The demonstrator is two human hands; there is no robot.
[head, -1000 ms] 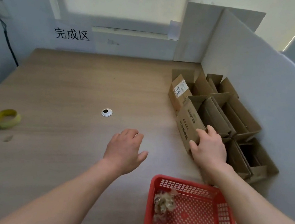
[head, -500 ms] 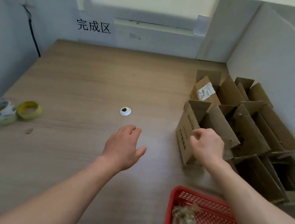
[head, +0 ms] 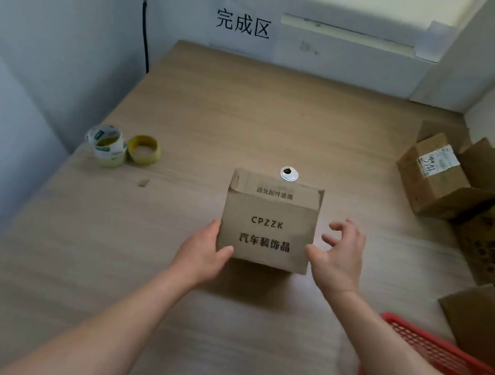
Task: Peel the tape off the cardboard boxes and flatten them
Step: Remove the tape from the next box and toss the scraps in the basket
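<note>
In the head view, a cardboard box is at the middle of the worktop, printed face toward the camera. The left hand has its grip on the near left corner, thumb on that face. The right hand is released, fingers spread just beside the box's right edge. Open boxes crowd the right, a red basket lies near right, and tape rolls lie at left.

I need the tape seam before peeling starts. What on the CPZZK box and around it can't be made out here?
Head view:
- CPZZK box: far side and underside, hidden by the box itself.
- Left hand: fingers behind the box's left side; only the thumb shows.
- Red basket: cut off by the right and bottom edges.
- White label: print too small to read.
</note>
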